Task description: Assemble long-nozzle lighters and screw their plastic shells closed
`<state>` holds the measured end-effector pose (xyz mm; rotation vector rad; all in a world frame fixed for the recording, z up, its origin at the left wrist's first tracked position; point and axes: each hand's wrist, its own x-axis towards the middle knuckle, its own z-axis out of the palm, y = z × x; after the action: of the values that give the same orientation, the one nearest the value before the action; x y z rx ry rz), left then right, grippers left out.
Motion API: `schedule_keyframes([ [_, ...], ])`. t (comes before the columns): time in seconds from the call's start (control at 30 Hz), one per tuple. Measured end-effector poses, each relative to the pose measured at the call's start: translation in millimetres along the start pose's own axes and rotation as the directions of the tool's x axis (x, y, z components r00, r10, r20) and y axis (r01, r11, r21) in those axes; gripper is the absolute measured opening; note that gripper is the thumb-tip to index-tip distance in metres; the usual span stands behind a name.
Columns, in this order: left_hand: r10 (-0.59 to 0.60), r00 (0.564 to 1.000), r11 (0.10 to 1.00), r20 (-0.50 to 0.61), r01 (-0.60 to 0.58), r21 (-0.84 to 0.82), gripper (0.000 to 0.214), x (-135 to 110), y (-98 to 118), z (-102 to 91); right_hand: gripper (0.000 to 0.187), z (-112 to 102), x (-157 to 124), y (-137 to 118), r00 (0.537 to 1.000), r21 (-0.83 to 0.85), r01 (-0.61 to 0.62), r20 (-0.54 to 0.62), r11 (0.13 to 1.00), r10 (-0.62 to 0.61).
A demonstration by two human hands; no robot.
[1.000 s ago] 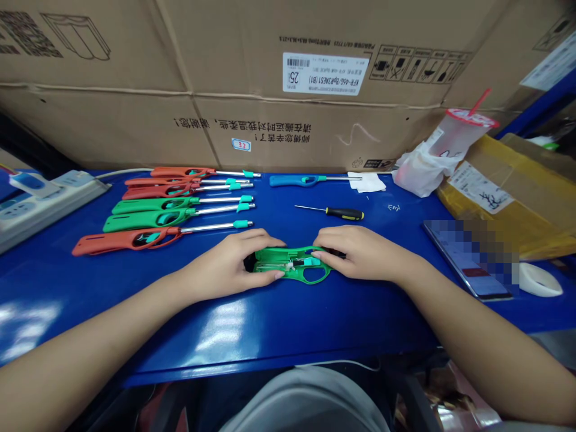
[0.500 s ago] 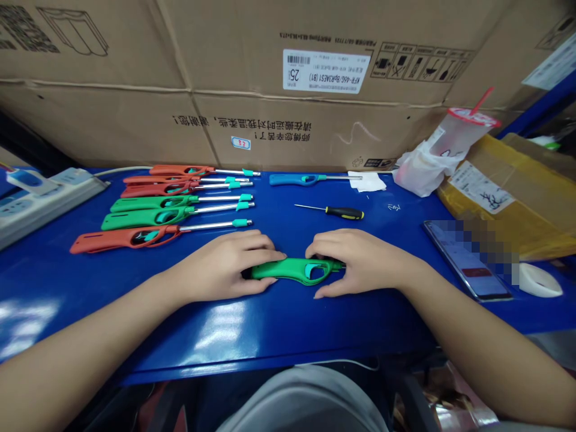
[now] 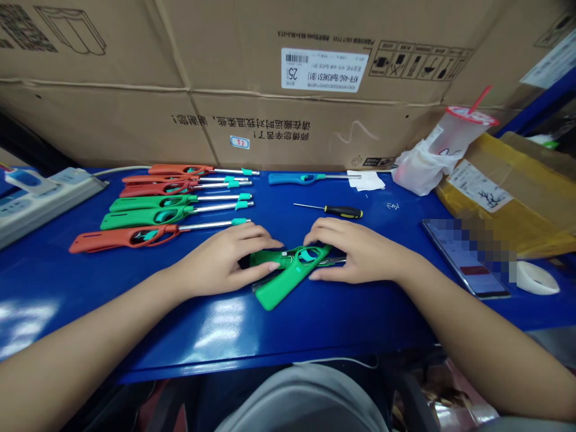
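Two bare arms come into the frame from the lower left and lower right corners, and both forearms slope upward until the hands meet near the centre, low above the worktop [image 3: 252, 339]. The left hand [image 3: 220, 255] has its back turned upward and its wrist nearly straight; its fingers are curved together along the far side, its thumb is stretched on the near side, and between them it holds the green lower half [image 3: 261, 259] of a lighter, with only a small opening. The right hand [image 3: 360, 252] is bent like a loose arch, half open, with fingers at the far side and thumb at the near side of the front end, where a metal tube [image 3: 335, 261] goes under the palm; how firmly it grips, I cannot tell. The green upper half [image 3: 279, 288] lies slantwise across the lower one, at the centre of the frame, its wide end pointing to the lower left. Beyond the right hand, a screwdriver [image 3: 344, 212] rests.
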<state>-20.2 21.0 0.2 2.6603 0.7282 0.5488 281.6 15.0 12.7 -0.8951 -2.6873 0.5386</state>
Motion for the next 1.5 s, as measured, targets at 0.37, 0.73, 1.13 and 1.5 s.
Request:
schedule_keyframes([
  [0.37, 0.007, 1.000, 0.994, 0.024, -0.004, -0.114, 0.030, -0.5, -3.4, -1.5, 0.027, 2.5, -1.8, 2.3, 0.994, -0.015, 0.101, -0.041, 0.995, -0.102],
  [0.73, -0.167, 0.978, 0.986, -0.124, 0.168, 0.003, 0.027, -1.0, -5.1, -7.4, 0.021, 0.9, 1.0, 19.6, 0.899, 0.011, -0.401, -0.187, 0.916, 0.395],
  [1.13, 0.116, 0.989, 0.979, 0.094, -0.130, 0.156, 0.021, -4.4, 14.1, -12.0, 0.017, -0.8, 0.8, 11.4, 0.982, -0.081, -0.079, -0.178, 0.994, 0.064],
  [1.5, 0.105, 0.987, 0.981, 0.121, -0.123, 0.150, 0.009, -4.7, 16.4, -7.9, 0.016, 12.3, 4.8, -4.1, 0.997, -0.024, -0.055, -0.061, 0.998, 0.054],
])
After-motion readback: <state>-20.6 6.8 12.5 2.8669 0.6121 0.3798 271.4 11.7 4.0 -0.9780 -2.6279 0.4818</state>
